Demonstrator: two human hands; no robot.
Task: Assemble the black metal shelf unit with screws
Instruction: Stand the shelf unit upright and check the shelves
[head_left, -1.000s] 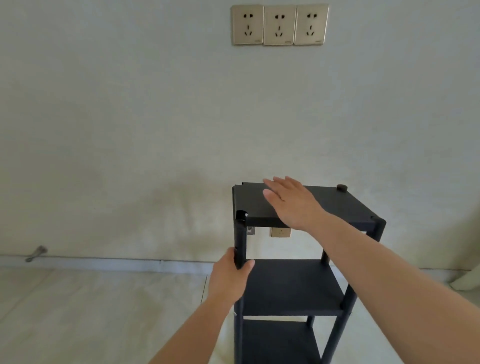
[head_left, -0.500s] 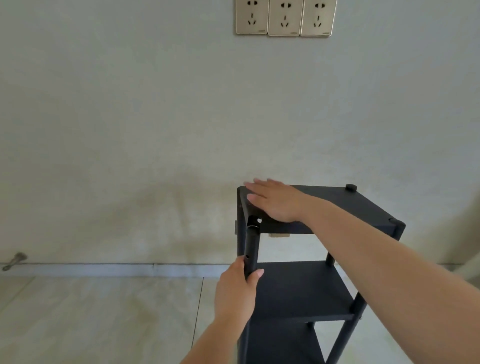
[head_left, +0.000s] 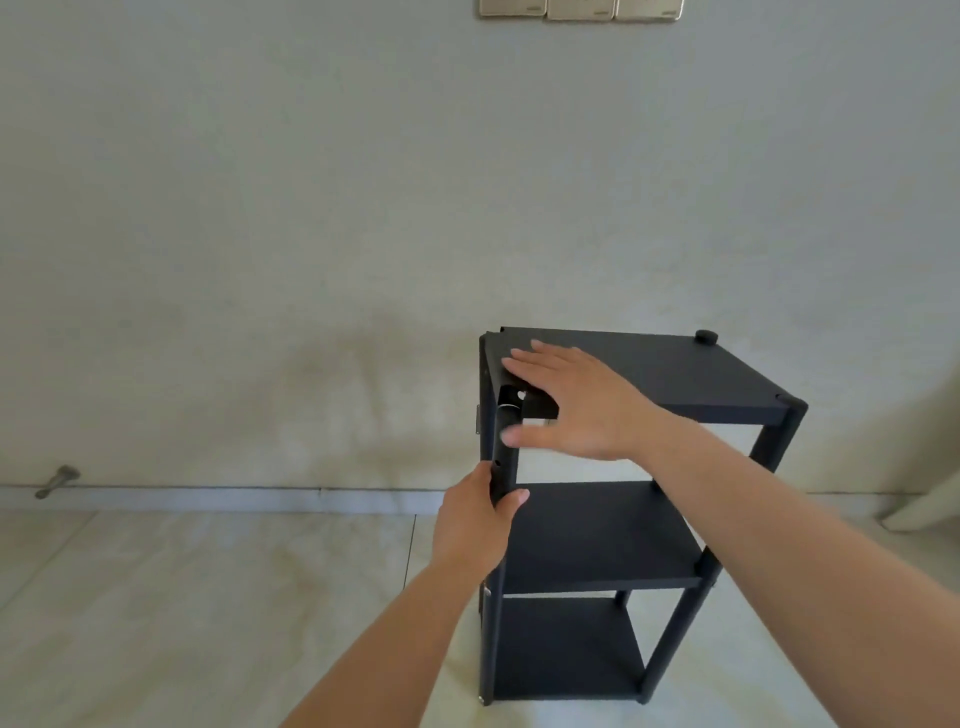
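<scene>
We have the black metal shelf unit (head_left: 613, 530) standing upright on the pale tiled floor (head_left: 182, 613), close to the wall (head_left: 311, 208), sitting at about 5 o'clock in our view. It looks like a three-tier frame: flat matte black panels carried on round black posts, with a small black cap (head_left: 706, 336) showing at the top panel's far right corner, toward 2 o'clock from our right hand. Our left hand (head_left: 475, 522) has its fingers closed around the front left post (head_left: 505, 452), just below the top tier, where the post's upper end appears not yet seated in the panel's corner; a bright spot there may be a screw hole, though we cannot tell for certain. Our right hand (head_left: 574, 402) lies flat on the top panel (head_left: 675, 371), fingers spread and open, pressing near the front left corner with the thumb hanging in front of the edge. We judge the unit to be stiff and fairly light for its size, likely to rock or twist while that corner is loose, so the posts are the best places to take hold and the panel is best steadied from above. The painted surface looks smooth and could slip under a palm. No screws or tools are visible to us here.
</scene>
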